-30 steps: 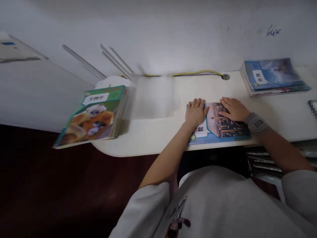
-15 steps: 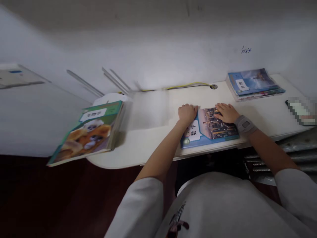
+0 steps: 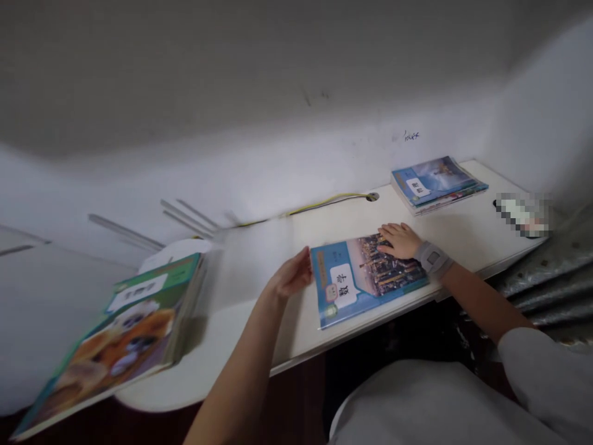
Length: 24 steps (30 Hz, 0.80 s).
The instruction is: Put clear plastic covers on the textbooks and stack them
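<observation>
A blue mathematics textbook with a night city skyline on its cover lies closed in front of me, near the front edge of the white desk. My right hand rests palm down on its upper right part, fingers spread; a grey band circles that wrist. At the book's left edge is my left hand, fingers bent and closed against the edge, with the fingertips partly hidden.
A stack of books topped by a green biology textbook overhangs the desk's left end. Blue-covered books are stacked at the back right, and a blurred-out phone-like object lies right of them. A yellow cable runs along the wall to a hole.
My left hand has moved from the book's upper left corner to its left edge, uncovering the title. My right hand stays on the cover. The view has shifted.
</observation>
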Available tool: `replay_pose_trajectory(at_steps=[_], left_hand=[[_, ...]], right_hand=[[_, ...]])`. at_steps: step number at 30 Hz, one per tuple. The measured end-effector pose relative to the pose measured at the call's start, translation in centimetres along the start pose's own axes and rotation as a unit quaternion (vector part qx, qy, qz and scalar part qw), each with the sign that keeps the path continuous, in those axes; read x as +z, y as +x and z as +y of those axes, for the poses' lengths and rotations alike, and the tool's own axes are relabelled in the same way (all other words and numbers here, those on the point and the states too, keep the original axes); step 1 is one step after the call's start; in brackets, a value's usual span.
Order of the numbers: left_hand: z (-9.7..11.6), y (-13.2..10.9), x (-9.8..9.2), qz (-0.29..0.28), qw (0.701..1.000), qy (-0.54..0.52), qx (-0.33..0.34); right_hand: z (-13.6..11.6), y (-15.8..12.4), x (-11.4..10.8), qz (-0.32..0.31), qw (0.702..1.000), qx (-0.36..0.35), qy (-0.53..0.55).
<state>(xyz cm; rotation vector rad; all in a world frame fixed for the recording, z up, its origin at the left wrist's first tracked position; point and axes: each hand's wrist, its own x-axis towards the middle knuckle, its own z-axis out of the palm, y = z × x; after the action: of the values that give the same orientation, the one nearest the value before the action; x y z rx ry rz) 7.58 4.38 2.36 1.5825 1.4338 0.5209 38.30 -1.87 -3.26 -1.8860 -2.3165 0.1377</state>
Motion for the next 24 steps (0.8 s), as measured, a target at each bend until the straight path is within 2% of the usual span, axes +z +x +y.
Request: replay_pose_trajectory(at_steps=[2,4,6,8,11,15,17,20,24], left_hand=[[-1.6,-2.3,-0.5,-0.051,0.997,-0.057,-0.010],[-3.0,-4.2,-0.9,-0.111,0.968,-0.208,-0.084],[-3.7,-5.5,-0.9,-0.131,0.943,-0.273,-0.137],[-3.8,-6.4,-0.2,-0.123,0.941,-0.283,-0.137],[-2.8,-7.4,1.9,-0.085,0.944,-0.306,-0.090],[-1.3,-8.3,4.3,-0.027,0.941,-0.331,-0.062],[-0.7,-8.4,4.9,-0.005,0.940,-0.338,-0.044],[0.6,-7.5,5.7,-0.002,0.938,-0.347,-0.017],[3.5,-3.8,8.3,-0.034,0.914,-0.403,0.007]], right_hand=[[-0.1,0.0,0.0,0.005,1.000,0.002,0.002],[-0.2,-0.1,-0.1,0.001,1.000,0.001,0.008],[-0.2,-0.2,-0.3,-0.007,1.000,-0.005,0.019],[-0.2,-0.3,-0.4,-0.011,0.999,-0.010,0.029],[-0.1,-0.3,-0.3,-0.004,0.999,-0.011,0.041],[0.4,-0.2,0.3,0.041,0.996,0.021,0.082],[1.1,-0.4,0.3,0.087,0.984,0.074,0.134],[2.9,-1.5,-0.6,0.164,0.948,0.136,0.238],[7.2,-4.3,-3.9,0.216,0.915,0.169,0.296]])
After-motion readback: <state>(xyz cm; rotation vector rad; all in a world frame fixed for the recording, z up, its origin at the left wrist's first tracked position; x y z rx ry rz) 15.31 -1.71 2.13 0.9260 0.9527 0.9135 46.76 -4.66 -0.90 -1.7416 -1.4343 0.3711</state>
